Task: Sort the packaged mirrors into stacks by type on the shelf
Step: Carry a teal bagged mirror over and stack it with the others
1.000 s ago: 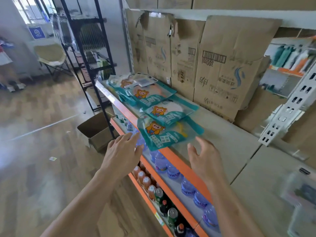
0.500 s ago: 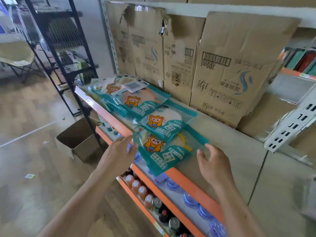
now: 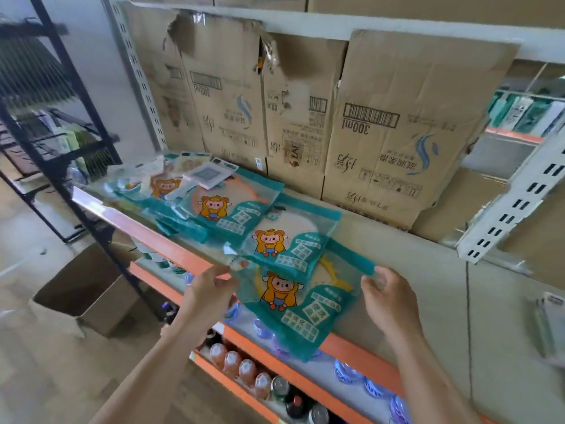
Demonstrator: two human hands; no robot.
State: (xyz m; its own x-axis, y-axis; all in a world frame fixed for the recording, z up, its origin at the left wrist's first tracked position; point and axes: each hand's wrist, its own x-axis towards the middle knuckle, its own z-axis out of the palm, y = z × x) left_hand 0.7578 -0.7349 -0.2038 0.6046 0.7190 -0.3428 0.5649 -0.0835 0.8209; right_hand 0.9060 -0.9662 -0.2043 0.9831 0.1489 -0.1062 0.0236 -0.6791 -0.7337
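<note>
Several teal mirror packages with an orange cartoon figure lie in a row along the grey shelf point(image 3: 412, 258). The nearest package point(image 3: 301, 307) overhangs the orange front edge. My left hand point(image 3: 208, 296) pinches its left corner and my right hand point(image 3: 388, 298) pinches its right corner. Behind it lies a second teal package point(image 3: 290, 240), then a third point(image 3: 232, 206). A smaller white and pink packaged mirror point(image 3: 208, 174) rests on the heap at the far left end. More teal packages point(image 3: 162, 186) lie under it, partly hidden.
Flattened cardboard boxes point(image 3: 406, 123) lean against the shelf's back. A white bracket point(image 3: 513, 203) juts out at right. Bottles and cans point(image 3: 260, 377) fill the lower shelf. An open carton point(image 3: 88, 289) sits on the floor by a black rack point(image 3: 61, 139). A blurred package point(image 3: 550, 325) lies far right.
Both hands moved forward from open in the air and took hold of the nearest teal package by its two corners. The view shifted closer to the shelf.
</note>
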